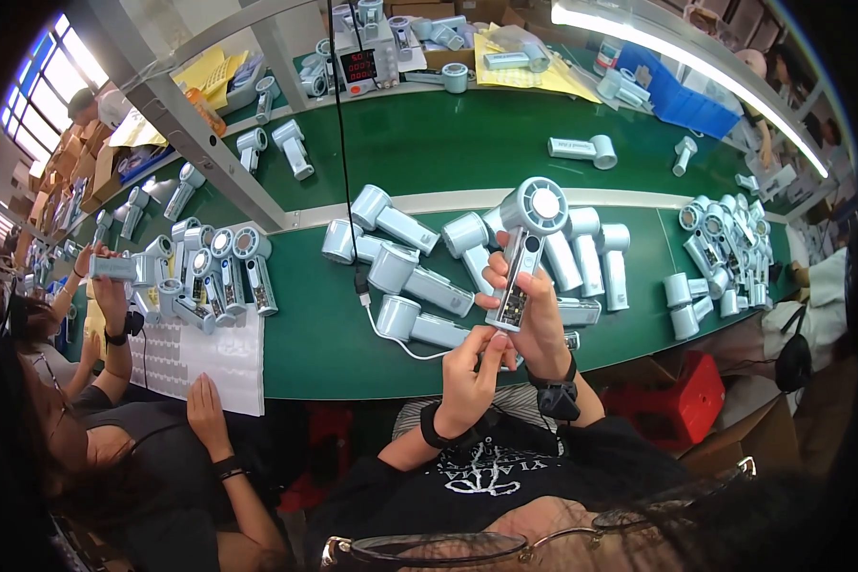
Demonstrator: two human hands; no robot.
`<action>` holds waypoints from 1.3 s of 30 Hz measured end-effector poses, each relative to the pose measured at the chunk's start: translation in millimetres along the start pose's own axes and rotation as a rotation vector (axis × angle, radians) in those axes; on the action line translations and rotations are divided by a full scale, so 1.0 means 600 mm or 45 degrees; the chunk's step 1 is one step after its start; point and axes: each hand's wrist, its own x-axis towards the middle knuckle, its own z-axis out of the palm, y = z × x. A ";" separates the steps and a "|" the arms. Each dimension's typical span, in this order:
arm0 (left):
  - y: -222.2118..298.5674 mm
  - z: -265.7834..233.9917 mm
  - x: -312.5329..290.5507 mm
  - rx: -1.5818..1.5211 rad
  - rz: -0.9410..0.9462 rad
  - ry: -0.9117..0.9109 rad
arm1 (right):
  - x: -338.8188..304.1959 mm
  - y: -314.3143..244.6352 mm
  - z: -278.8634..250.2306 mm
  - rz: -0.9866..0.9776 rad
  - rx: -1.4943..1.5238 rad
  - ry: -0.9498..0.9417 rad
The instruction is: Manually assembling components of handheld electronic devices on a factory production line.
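My right hand (541, 329) is closed round the handle of a pale blue handheld fan (541, 208), held up with its round head at the top. The handle's front is uncovered, so the circuit parts inside show. Just under the handle's lower end, my left hand (472, 377) pinches with thumb and fingers. A white cable (398, 344) runs into this hand; its end is hidden by the fingers, and whether it sits in the fan I cannot tell. The cable's other end joins a black connector (360, 283) on a hanging black cord.
Several pale blue fans (410, 322) lie on the green table (324, 372) around my hands. More fans (729, 238) are heaped at the right. A power supply (357, 67) with red digits and a blue bin (682, 95) stand behind. At left, a co-worker's hand (112, 286) holds a fan.
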 end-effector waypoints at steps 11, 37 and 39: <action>0.001 -0.022 -0.001 -0.022 -0.122 -0.004 | -0.001 0.012 0.005 -0.272 -0.348 -0.099; -0.006 -0.101 0.005 -0.001 -0.072 -0.347 | -0.016 -0.053 -0.014 0.176 -0.389 -0.198; -0.014 -0.108 0.000 0.203 -0.096 -0.409 | -0.017 -0.048 -0.008 0.162 -0.487 -0.134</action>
